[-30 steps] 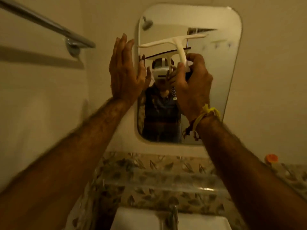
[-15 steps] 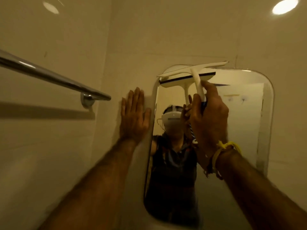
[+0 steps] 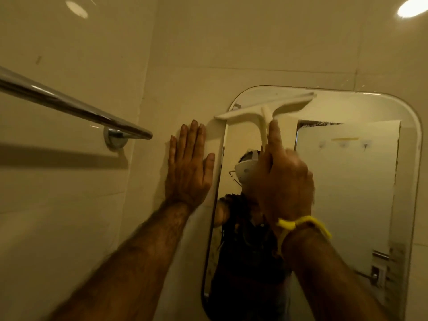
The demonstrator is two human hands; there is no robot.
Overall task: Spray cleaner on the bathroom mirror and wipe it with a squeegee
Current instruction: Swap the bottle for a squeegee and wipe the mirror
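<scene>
The rounded rectangular mirror (image 3: 347, 181) hangs on the cream wall at the right. My right hand (image 3: 284, 179), with a yellow band at the wrist, grips the handle of a white squeegee (image 3: 254, 112). Its blade lies tilted across the mirror's top left corner, the left tip just over the mirror's edge. My left hand (image 3: 188, 167) rests flat on the wall beside the mirror's left edge, fingers spread upward, holding nothing. No spray bottle is in view.
A chrome towel bar (image 3: 69, 105) juts from the left wall, ending in a round mount (image 3: 115, 139) close to my left hand. The mirror reflects a person and a door. Ceiling lights (image 3: 412, 6) glare at the top.
My right hand has raised the squeegee from the mirror's middle to its top left corner. My left hand moved off the mirror's edge onto the wall. The view has tilted upward.
</scene>
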